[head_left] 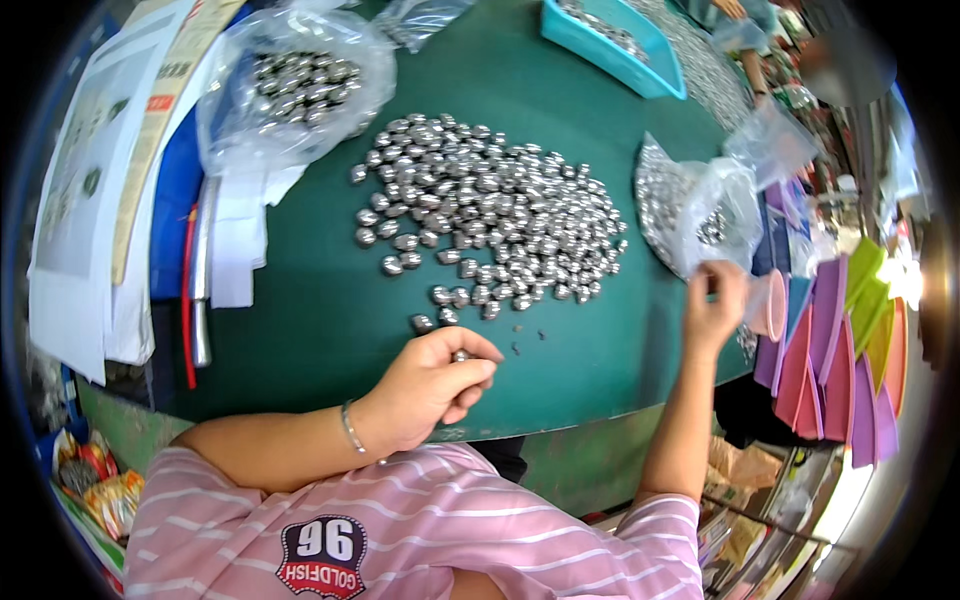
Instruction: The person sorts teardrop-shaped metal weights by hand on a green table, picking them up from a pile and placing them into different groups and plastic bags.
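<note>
A wide heap of shiny silver oval beads [480,195] lies on the green table. At its near edge my left hand [425,385] is closed, with a silver bead [460,356] between thumb and forefinger. Farther right, my right hand [717,305] is at the lower edge of a clear plastic bag [735,190] holding small metal pieces [712,228]. The fingers of that hand are bent together, and what they grip, if anything, is hidden. A few dark specks [517,348] lie on the table between my hands.
A bag of silver beads [305,88] and stacked papers [100,190] stand at the left. At the far right are a turquoise tray [615,48] and a spread of small grey pieces [700,60]. Colourful bins [830,320] flank the right edge. Another person's hand [730,8] shows beyond.
</note>
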{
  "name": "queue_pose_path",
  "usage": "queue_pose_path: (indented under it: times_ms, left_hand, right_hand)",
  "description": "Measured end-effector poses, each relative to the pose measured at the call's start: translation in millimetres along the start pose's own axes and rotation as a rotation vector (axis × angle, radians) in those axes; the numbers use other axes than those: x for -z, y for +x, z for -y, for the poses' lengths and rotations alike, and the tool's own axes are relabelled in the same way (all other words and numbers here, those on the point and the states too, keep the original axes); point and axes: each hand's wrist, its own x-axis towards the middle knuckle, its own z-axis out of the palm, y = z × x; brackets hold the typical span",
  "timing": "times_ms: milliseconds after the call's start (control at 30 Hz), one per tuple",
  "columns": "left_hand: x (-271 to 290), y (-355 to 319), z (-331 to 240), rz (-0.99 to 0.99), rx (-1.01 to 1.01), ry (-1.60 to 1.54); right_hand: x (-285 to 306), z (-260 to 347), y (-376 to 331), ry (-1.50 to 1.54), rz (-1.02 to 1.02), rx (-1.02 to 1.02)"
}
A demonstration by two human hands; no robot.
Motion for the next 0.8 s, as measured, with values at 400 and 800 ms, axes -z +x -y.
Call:
queue_pose_path:
  times_ms: [400, 800]
  left_hand:
    - [8.8, -6.0, -9.0, -0.004, 0.061, -0.06]
    - [8.3, -5.9, -8.2, 0.026, 0.114, -0.09]
  right_hand:
    - [-74.7, 172.3, 84.4, 0.55, 0.442, 0.221]
    - [-72.4, 191.3, 17.8, 0.516, 0.412, 0.61]
